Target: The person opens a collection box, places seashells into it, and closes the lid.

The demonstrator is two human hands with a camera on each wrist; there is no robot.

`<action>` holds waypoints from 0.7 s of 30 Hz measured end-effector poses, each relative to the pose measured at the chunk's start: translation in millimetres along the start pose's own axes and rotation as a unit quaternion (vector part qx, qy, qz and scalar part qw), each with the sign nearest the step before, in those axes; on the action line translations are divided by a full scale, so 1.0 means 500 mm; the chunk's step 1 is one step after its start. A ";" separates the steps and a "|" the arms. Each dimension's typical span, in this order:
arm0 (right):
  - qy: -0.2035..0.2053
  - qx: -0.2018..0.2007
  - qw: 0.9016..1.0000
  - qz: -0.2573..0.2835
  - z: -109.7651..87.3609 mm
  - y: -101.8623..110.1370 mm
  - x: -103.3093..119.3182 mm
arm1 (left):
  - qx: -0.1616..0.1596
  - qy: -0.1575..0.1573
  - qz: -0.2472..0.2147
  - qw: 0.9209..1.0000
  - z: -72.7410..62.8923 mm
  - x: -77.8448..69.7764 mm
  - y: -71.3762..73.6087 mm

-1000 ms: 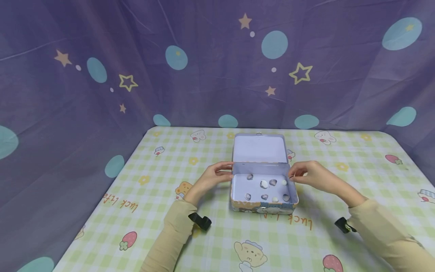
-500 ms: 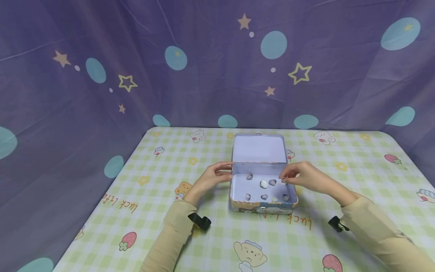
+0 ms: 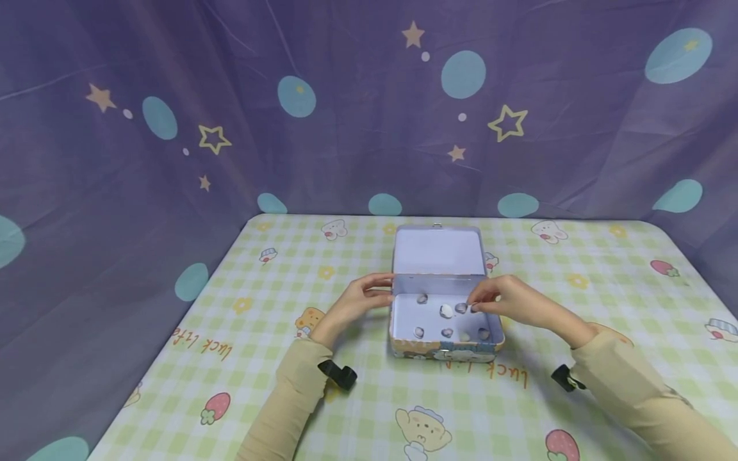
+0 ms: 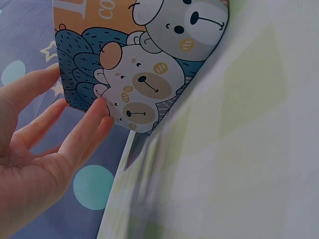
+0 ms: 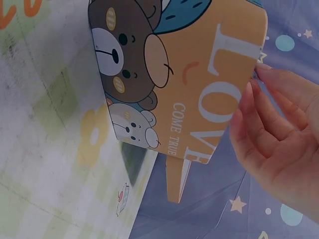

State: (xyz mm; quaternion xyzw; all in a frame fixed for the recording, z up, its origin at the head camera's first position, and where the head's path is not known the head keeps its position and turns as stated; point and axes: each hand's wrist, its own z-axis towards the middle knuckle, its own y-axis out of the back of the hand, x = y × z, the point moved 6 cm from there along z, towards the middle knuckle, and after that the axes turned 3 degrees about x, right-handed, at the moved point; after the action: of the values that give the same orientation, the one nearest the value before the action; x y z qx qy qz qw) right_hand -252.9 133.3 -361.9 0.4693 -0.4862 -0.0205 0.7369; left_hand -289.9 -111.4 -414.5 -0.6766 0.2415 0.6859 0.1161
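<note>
A tin box (image 3: 403, 349) printed with cartoon bears stands with its hinged lid (image 3: 438, 251) raised. Several small shells lie on its pale floor, among them a whitish shell (image 3: 446, 311) and a purplish-grey shell (image 3: 461, 308). My left hand (image 3: 360, 299) rests its extended fingertips against the box's left side, and the left wrist view shows those fingers (image 4: 92, 119) at a corner of the tin. My right hand (image 3: 510, 301) reaches over the right wall, thumb and fingers pinching a small shell (image 3: 475, 308), mostly hidden by the fingertips. In the right wrist view the fingers (image 5: 244, 109) are close to the rim.
A green-and-white checked cloth (image 3: 323, 422) with cartoon prints covers the table. Behind it hangs a purple curtain (image 3: 357, 128) with stars and blue dots. Black straps (image 3: 340, 374) with cameras sit at both wrists.
My right hand has moved left from the box's right rim to over its inside, with the shell between its fingertips. The left hand has stayed at the left side.
</note>
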 end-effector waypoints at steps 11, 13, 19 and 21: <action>0.003 -0.014 1.000 -0.021 -0.001 0.006 0.003 | 0.003 -0.004 -0.001 1.000 0.002 0.003 -0.001; 0.002 -0.021 1.000 -0.020 -0.004 0.011 0.003 | 0.003 -0.003 -0.001 1.000 0.003 0.003 -0.001; -0.025 -0.057 0.998 -0.025 -0.011 0.031 -0.010 | 0.010 -0.004 0.010 1.000 0.002 -0.006 0.001; -0.031 -0.073 0.996 -0.028 -0.013 0.039 -0.018 | 0.014 -0.006 0.020 1.000 0.003 -0.008 0.003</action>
State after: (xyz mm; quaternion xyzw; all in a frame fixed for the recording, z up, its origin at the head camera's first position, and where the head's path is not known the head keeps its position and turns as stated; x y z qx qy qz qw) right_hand -261.3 152.9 -354.9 0.4267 -0.4928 -0.0911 0.7528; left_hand -291.6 -111.2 -410.5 -0.6660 0.2641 0.6884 0.1132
